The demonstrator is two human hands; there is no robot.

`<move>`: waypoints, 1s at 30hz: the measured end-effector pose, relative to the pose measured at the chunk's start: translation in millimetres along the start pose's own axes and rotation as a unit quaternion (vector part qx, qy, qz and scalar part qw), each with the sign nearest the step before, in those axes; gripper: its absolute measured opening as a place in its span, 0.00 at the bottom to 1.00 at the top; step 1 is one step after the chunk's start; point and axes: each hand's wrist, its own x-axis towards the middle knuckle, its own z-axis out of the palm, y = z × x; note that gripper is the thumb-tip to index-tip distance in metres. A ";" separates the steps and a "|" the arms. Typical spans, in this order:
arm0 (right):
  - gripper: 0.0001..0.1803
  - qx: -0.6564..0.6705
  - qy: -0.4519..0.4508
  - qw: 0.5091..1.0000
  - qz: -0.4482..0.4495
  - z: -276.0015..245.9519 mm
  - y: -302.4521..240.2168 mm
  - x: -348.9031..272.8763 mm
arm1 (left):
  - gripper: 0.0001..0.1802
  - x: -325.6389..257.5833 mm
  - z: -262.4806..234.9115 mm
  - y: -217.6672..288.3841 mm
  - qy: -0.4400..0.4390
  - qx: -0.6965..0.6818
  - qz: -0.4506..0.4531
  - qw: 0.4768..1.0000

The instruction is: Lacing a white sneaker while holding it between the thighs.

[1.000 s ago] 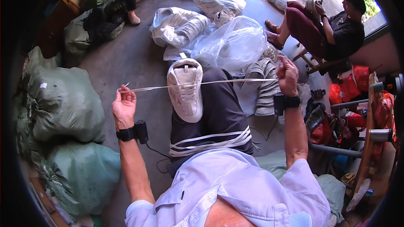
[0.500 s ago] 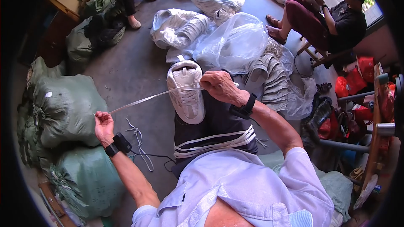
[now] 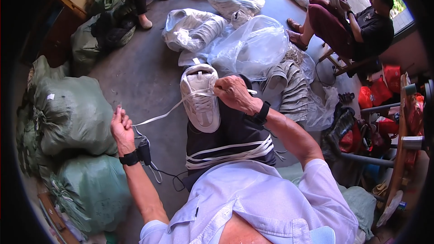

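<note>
A white sneaker [image 3: 200,108] rests on my dark-trousered lap, its toe toward me and its opening away. My right hand [image 3: 237,92] is closed at the shoe's right side, gripping a white shoelace; a short end pokes out beyond the fingers. From the shoe a long stretch of shoelace [image 3: 166,114] runs down to the left, slightly slack. My left hand [image 3: 121,126] holds its far end, fingers curled, off to the left above the floor. Several spare white laces [image 3: 230,154] lie across my thighs.
Stuffed green sacks [image 3: 72,115] stand at my left. Ahead lie clear plastic bags [image 3: 248,47] and a row of grey-white shoes [image 3: 294,88]. A person in black [image 3: 377,27] sits at the right, another at the upper left. A rack [image 3: 398,153] with red items stands right.
My left hand has come rightward, nearer the shoe, and turned its fingers upward. The lace between the hands has gone from taut to slack. My right hand stays beside the shoe.
</note>
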 end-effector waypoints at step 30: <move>0.16 0.153 -0.107 0.976 0.113 -14.0 -18.6 8.3 | 0.08 -71.3 132.7 -66.8 -0.280 0.432 0.150 0.844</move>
